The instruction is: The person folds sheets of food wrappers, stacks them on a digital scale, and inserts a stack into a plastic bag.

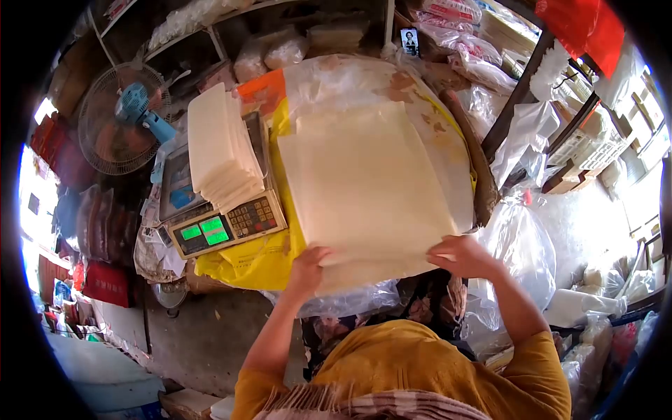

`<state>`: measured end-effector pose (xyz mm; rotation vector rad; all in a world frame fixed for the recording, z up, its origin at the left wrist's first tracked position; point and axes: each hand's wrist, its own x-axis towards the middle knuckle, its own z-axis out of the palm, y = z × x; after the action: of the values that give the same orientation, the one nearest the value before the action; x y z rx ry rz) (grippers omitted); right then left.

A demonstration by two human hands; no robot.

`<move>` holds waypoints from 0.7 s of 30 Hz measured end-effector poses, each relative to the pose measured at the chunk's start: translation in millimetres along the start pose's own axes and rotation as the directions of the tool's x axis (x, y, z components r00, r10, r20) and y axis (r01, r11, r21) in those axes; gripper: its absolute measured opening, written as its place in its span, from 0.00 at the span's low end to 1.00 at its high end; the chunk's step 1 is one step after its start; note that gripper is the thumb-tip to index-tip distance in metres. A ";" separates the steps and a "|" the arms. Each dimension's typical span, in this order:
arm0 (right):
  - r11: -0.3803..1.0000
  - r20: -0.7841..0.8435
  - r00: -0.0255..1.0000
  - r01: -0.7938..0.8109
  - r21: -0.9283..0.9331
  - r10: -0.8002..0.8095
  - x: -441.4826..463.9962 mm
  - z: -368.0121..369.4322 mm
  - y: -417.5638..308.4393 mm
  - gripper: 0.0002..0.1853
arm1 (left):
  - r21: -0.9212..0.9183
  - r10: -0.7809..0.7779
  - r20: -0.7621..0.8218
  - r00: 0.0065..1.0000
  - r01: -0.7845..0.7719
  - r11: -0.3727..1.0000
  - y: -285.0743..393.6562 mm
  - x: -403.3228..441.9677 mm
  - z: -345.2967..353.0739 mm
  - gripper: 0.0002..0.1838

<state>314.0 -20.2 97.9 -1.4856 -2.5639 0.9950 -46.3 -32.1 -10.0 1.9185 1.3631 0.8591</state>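
Observation:
A large, thin cream-coloured sheet (364, 182) lies flat on the table in front of me, apparently over other sheets. My left hand (308, 269) pinches its near left corner, fingers closed. At the near right corner, my right hand (462, 257) grips the same sheet between thumb and fingers. The sheet's near edge hangs slightly toward my lap. To the left, a stack of folded cream sheets (222, 143) rests on a digital scale (255, 217) with lit green displays.
Yellow plastic (245, 260) and pale plastic sheeting (336, 77) cover the table. A fan (126, 115) stands at the left. Clear plastic bags (521, 245) crowd the right side, and a phone (409, 42) is propped at the back. Packed shelves line the far wall.

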 end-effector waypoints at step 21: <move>0.950 -0.715 0.656 -0.309 0.037 0.241 96.9 22.8 45.9 0.27 | 0.624 0.247 -0.033 0.968 -0.173 0.762 13.3 37.4 32.3 0.34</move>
<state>289.3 60.0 27.4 -1.8451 -1.8593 0.1928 -3.7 -3.8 -13.0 2.6017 1.6646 0.6735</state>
